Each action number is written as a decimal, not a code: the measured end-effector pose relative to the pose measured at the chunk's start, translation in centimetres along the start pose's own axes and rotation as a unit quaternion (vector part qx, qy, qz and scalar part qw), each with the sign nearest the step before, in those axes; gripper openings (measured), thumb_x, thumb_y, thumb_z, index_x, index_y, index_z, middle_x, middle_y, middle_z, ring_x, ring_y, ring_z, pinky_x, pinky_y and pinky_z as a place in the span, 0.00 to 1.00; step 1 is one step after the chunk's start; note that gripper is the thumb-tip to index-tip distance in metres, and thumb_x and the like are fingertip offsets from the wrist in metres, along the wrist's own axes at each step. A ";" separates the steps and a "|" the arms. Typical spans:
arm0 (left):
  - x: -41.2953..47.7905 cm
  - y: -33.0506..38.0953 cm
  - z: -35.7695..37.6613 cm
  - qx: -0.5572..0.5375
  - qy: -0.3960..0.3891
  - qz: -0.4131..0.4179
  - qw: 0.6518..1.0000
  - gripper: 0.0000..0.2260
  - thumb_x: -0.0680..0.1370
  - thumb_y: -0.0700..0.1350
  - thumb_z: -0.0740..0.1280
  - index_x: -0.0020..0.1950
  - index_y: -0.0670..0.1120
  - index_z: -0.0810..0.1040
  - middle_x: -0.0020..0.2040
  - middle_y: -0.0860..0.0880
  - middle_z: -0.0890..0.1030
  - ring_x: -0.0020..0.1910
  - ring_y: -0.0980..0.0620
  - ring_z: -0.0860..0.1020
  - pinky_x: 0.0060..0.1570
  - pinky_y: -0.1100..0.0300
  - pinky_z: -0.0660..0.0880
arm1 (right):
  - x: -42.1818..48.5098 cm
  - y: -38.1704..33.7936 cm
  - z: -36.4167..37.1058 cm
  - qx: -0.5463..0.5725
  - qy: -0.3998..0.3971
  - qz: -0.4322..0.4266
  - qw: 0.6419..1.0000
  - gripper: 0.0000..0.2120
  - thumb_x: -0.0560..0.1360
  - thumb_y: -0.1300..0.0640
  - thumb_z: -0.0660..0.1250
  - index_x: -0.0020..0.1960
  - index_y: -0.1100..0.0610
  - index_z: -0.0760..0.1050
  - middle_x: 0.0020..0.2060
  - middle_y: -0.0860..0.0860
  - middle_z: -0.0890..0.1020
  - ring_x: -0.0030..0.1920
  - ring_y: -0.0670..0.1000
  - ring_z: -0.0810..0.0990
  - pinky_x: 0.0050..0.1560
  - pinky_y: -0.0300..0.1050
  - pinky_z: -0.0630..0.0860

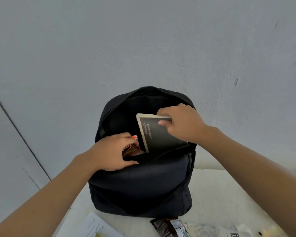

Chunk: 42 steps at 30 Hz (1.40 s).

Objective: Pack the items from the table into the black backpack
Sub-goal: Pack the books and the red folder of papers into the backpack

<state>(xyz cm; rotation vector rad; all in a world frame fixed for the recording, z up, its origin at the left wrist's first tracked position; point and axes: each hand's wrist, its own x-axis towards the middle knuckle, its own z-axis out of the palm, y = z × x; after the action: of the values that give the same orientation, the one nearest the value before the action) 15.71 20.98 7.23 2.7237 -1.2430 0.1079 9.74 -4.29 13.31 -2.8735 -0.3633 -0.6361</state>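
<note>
The black backpack stands upright on the white table against the wall, its main zip wide open. My right hand grips the top right corner of a black book with cream edges, which is tilted and half inside the opening. My left hand holds the front edge of the opening, thumb outside and fingers inside. A red packet lies inside the bag under those fingers, partly hidden.
At the table's near edge lie a sheet of printed paper, a dark snack wrapper and a clear plastic packet. A grey wall rises right behind the backpack.
</note>
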 end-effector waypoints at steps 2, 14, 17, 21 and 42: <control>0.0 0.2 -0.1 0.005 -0.017 0.004 1.000 0.27 0.73 0.72 0.66 0.69 0.63 0.72 0.62 0.63 0.72 0.61 0.59 0.73 0.61 0.56 0.76 | 0.4 0.0 -0.3 0.018 -0.030 -0.010 0.999 0.01 0.78 0.51 0.66 0.49 0.47 0.76 0.36 0.47 0.80 0.40 0.52 0.77 0.46 0.52 0.77; 2.2 0.4 -0.5 0.020 -0.008 0.054 0.998 0.11 0.82 0.57 0.63 0.53 0.54 0.83 0.49 0.57 0.78 0.39 0.65 0.72 0.44 0.58 0.74 | 3.7 -1.4 1.3 -0.035 -0.155 -0.025 0.987 0.07 0.78 0.58 0.65 0.54 0.50 0.77 0.40 0.49 0.75 0.47 0.56 0.78 0.46 0.50 0.75; 1.3 0.0 -0.3 -0.003 -0.002 0.049 0.999 0.18 0.81 0.63 0.59 0.49 0.53 0.82 0.49 0.57 0.78 0.40 0.60 0.75 0.44 0.55 0.76 | 3.3 -1.6 2.8 -0.066 -0.169 -0.023 0.983 0.15 0.79 0.58 0.62 0.64 0.47 0.75 0.44 0.52 0.77 0.50 0.58 0.80 0.47 0.49 0.75; 0.6 -0.9 -0.4 -0.051 -0.012 0.031 0.998 0.19 0.81 0.64 0.59 0.50 0.52 0.81 0.44 0.56 0.77 0.42 0.57 0.77 0.46 0.56 0.76 | 3.6 -0.7 2.7 -0.046 -0.109 0.004 0.993 0.15 0.80 0.55 0.61 0.66 0.46 0.74 0.52 0.55 0.82 0.52 0.59 0.80 0.49 0.49 0.74; 1.1 -2.5 -0.9 -0.153 -0.047 -0.037 0.986 0.12 0.79 0.63 0.65 0.52 0.56 0.73 0.41 0.51 0.80 0.39 0.54 0.78 0.43 0.58 0.75 | -0.5 1.5 5.6 0.087 -0.164 0.039 0.982 0.16 0.78 0.66 0.62 0.46 0.44 0.72 0.35 0.44 0.75 0.36 0.41 0.74 0.36 0.38 0.68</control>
<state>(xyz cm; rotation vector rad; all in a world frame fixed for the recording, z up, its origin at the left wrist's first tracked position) 18.28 21.91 7.98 2.5270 -1.0762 -0.2045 11.89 -4.60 7.92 -2.8011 -0.3303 -0.1073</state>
